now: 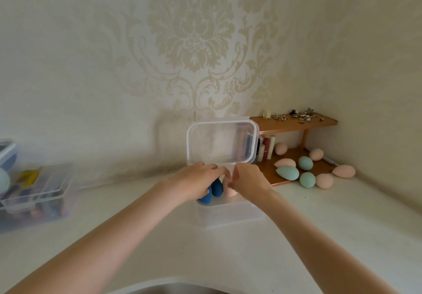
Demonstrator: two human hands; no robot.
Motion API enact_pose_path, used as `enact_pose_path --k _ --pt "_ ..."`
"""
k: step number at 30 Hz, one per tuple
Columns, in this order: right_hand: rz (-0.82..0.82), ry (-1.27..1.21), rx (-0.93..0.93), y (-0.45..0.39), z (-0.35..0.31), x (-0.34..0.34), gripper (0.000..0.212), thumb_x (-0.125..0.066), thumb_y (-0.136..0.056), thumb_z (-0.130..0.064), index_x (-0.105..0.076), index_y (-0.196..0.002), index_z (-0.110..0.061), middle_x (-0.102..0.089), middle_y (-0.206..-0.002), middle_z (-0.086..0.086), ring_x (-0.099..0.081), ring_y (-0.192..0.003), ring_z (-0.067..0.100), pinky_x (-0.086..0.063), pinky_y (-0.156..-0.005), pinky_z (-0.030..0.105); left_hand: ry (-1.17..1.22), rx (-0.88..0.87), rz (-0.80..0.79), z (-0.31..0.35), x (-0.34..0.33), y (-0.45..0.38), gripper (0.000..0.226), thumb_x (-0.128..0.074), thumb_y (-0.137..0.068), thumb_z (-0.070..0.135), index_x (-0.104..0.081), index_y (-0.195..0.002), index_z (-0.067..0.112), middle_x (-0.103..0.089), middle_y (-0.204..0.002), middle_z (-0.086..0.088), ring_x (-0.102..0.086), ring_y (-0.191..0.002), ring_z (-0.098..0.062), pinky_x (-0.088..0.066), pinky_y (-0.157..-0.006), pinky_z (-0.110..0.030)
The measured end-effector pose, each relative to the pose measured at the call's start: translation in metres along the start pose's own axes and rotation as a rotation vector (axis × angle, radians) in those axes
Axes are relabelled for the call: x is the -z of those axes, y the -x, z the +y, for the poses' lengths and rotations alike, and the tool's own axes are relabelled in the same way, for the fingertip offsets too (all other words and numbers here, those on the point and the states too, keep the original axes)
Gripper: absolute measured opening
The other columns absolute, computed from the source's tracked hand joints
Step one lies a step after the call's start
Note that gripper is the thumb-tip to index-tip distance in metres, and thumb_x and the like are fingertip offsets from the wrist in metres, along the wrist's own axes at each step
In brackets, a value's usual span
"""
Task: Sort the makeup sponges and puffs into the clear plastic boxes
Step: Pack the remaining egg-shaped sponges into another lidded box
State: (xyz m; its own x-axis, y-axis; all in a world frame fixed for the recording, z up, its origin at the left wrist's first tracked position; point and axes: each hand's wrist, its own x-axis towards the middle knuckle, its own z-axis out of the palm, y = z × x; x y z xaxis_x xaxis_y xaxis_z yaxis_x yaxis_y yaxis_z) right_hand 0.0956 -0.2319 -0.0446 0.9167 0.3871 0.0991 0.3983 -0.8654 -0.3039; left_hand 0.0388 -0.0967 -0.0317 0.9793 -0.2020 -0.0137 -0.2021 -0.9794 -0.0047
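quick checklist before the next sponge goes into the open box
1. Lid up and clear of the box opening: ok.
2. Room left in the box beside the dark blue sponges: cannot tell, hands cover it.
3. Left hand free: cannot tell, its fingers are in the box.
4. Right hand free: cannot tell, grip hidden.
5. Loose sponges left to sort by the wooden shelf, such as the pink sponge: ok.

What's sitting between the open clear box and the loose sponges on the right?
In the head view, only bare white countertop and the wooden shelf's lower board separate the open clear box from the loose sponges.
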Motion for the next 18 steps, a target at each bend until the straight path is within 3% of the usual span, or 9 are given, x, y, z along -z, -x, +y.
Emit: enact_pose_path --k 2,4,7,10,13,18 --pt "-0.006 0.057 0.033 0.001 0.001 0.001 0.028 -0.045 -0.094 -0.025 -0.066 -0.096 -0.006 -0.064 -0.086 0.008 -0.058 -0.077 0.019 -0.040 -0.067 0.023 -0.052 -0.025 -0.014 0.000 0.000 -0.001 0.066 -0.044 -0.087 0.001 -0.026 -0.140 0.036 -0.050 -0.121 -0.001 -0.046 -0.107 -0.024 -0.043 -0.082 -0.035" --pt "-0.043 0.069 0.060 0.004 0.003 0.006 0.031 -0.042 -0.096 -0.022 -0.067 -0.096 -0.004 -0.068 -0.094 0.010 -0.062 -0.084 0.022 -0.039 -0.069 0.023 -0.101 -0.050 -0.032 -0.001 0.001 -0.003 0.068 -0.043 -0.088 0.002 -0.023 -0.142 0.040 -0.048 -0.121 -0.002 -0.047 -0.107 -0.025 -0.043 -0.080 -0.036" --pt "-0.056 -0.006 0.051 0.005 0.008 0.023 0.028 -0.042 -0.096 -0.018 -0.065 -0.086 -0.007 -0.064 -0.086 0.005 -0.060 -0.075 0.016 -0.044 -0.063 0.020 -0.065 -0.033 -0.107 -0.006 -0.002 -0.010 0.062 -0.041 -0.086 0.001 -0.034 -0.137 0.036 -0.047 -0.124 0.000 -0.047 -0.102 -0.024 -0.040 -0.075 -0.032" --pt "0.172 -0.019 0.010 0.000 0.021 0.050 0.023 -0.041 -0.095 -0.012 -0.063 -0.095 -0.006 -0.059 -0.083 0.006 -0.053 -0.071 0.016 -0.047 -0.063 0.027 0.068 0.038 -0.163 -0.011 0.000 -0.016 0.049 -0.043 -0.082 0.000 -0.047 -0.125 0.022 -0.056 -0.120 -0.004 -0.052 -0.091 -0.022 -0.038 -0.069 -0.029" --pt "0.287 0.074 -0.072 -0.012 0.046 0.061 0.020 -0.043 -0.095 -0.011 -0.061 -0.102 -0.006 -0.062 -0.098 0.010 -0.058 -0.089 0.027 -0.049 -0.072 0.032 0.059 0.012 -0.173 -0.010 0.004 -0.017 0.053 -0.041 -0.083 -0.002 -0.046 -0.129 0.024 -0.053 -0.121 -0.002 -0.050 -0.090 -0.022 -0.039 -0.071 -0.030" --pt "0.081 0.324 -0.190 -0.017 0.089 0.031 0.038 -0.051 -0.091 -0.006 -0.042 -0.128 -0.007 -0.056 -0.123 0.012 -0.051 -0.117 0.030 -0.042 -0.095 0.033 0.023 -0.078 -0.104 -0.007 0.005 -0.009 0.069 -0.040 -0.081 -0.011 -0.044 -0.132 0.035 -0.043 -0.131 0.007 -0.049 -0.105 -0.022 -0.040 -0.077 -0.030"
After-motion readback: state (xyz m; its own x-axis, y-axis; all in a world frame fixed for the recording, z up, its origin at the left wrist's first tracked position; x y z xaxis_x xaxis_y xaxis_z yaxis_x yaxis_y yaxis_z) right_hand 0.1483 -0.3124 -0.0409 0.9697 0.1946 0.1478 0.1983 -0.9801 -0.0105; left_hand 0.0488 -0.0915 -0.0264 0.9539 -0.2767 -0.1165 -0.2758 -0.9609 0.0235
